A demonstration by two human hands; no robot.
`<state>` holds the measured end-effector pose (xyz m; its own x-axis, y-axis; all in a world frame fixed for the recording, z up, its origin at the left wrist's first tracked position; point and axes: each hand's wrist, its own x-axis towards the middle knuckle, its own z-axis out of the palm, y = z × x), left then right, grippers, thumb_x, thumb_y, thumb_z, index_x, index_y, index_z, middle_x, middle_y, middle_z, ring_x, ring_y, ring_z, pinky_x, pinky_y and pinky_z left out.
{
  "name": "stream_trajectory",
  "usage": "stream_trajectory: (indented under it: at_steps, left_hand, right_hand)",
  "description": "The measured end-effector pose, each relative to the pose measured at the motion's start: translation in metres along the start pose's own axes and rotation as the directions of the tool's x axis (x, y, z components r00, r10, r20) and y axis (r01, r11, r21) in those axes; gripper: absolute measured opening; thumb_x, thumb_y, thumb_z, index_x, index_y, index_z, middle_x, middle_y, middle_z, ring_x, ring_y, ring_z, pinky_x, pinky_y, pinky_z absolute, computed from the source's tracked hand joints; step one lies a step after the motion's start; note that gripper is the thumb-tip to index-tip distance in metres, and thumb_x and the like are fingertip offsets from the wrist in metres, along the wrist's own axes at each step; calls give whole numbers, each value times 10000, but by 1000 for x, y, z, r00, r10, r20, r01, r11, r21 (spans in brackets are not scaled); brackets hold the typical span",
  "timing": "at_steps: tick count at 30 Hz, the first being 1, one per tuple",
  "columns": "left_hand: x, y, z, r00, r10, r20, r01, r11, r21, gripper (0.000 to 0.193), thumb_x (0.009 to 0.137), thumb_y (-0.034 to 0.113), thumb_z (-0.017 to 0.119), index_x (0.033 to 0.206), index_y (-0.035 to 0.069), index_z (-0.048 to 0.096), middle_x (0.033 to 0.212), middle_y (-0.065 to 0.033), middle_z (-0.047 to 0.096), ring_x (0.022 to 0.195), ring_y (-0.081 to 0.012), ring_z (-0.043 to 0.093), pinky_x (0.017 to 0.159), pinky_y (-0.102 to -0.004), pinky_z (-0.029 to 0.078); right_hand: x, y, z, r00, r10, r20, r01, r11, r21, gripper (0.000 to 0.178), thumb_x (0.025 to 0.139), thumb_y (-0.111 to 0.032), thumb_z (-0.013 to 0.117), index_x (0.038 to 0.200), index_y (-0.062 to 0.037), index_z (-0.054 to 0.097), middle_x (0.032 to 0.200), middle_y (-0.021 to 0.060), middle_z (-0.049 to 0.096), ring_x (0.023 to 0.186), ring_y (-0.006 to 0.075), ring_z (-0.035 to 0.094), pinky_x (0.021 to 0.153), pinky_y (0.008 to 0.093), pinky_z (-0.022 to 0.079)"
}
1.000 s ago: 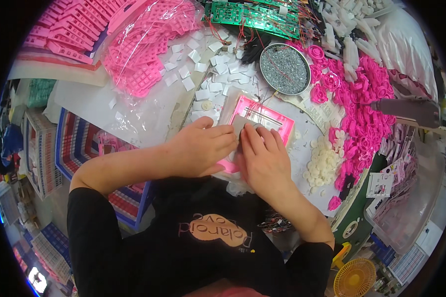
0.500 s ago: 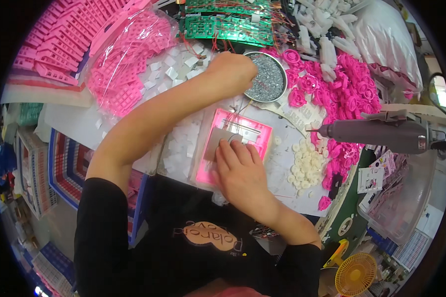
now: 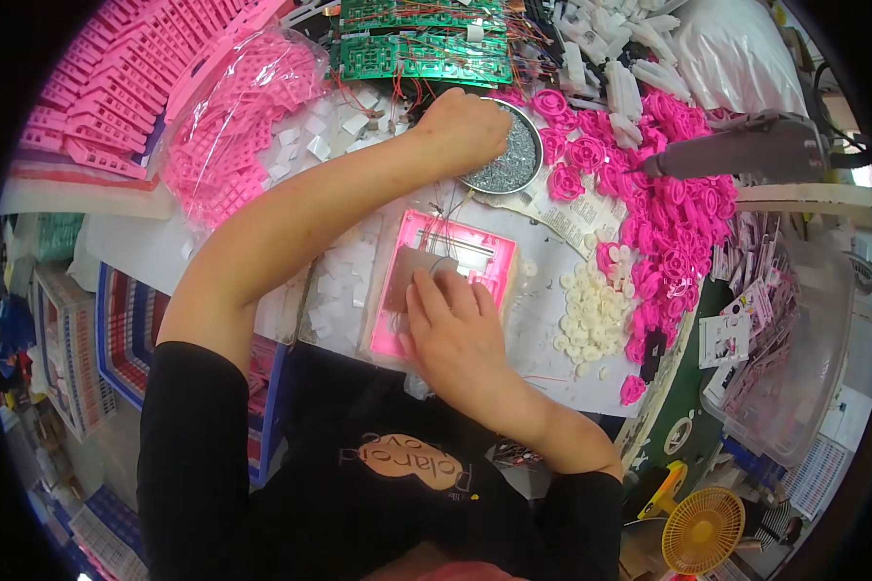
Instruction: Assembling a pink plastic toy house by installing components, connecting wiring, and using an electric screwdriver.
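My left hand [image 3: 465, 128] is closed in a fist at the left rim of a round tin [image 3: 506, 160] full of small silvery metal pieces, probably screws. Its fingertips are turned away, so what they hold is hidden. Below it lies a shallow pink plastic case [image 3: 499, 254] with thin wires and a metal rod inside. A flat grey-brown plate [image 3: 409, 276] rests in the case. My right hand [image 3: 460, 339] lies over the case, fingers spread and bent, their tips resting on the plate.
A dark electric screwdriver [image 3: 736, 150] hangs at the right above pink plastic parts [image 3: 664, 228]. White round pieces [image 3: 591, 315] lie beside the case. Green circuit boards [image 3: 421, 58] with red wires sit at the back. A clear bag [image 3: 247, 126] of pink grids stands left.
The view has shifted slightly. The electric screwdriver has swung up and away. My left hand stays at the tin; the fingers of my right hand are more bent on the plate.
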<state>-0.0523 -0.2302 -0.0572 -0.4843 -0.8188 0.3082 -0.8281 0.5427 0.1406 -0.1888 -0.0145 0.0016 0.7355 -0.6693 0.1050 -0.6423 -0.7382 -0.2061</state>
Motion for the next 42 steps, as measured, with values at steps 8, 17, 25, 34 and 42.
stream_trajectory:
  at_steps: [8,17,25,34,42]
  left_hand:
    - [-107,41,-85,999,-13,35,28,883,-468,158,892,206,619,794,82,623,774,-104,625,784,-329,634,770,-463,453]
    - [-206,75,-84,987,-116,107,156,829,-537,78,896,117,653,965,102,621,1133,-50,714,1144,-189,660,1075,-555,295]
    - [-208,89,-76,980,-161,116,198,856,-478,59,894,138,688,917,124,636,1176,-12,698,1231,-179,624,1165,-714,99]
    - [-206,96,-88,961,-169,221,255,852,-456,74,880,154,703,939,159,659,1129,0,675,1321,-234,555,1135,-750,79]
    - [-201,93,-88,951,-227,209,307,768,-562,100,891,90,682,987,119,681,1047,-41,723,1250,-311,614,1170,-682,66]
  right_hand:
    - [-6,-2,2,991,132,3,-132,991,21,531,813,-287,726,1274,-63,591,1241,94,562,1084,290,518,885,422,410]
    - [-20,87,-49,737,341,-583,-60,893,446,266,881,-35,608,1140,19,634,1086,145,652,1023,244,615,894,365,489]
    - [15,187,-129,649,519,-557,95,671,735,804,832,5,732,1530,-3,333,1406,147,515,1168,243,545,961,369,496]
    - [193,91,-103,784,177,-595,575,156,803,629,934,46,645,1479,-105,371,1196,143,647,990,193,682,863,319,572]
    - [213,46,-79,809,233,-539,531,103,841,680,782,3,664,1402,-68,394,1046,106,608,845,163,613,716,280,503]
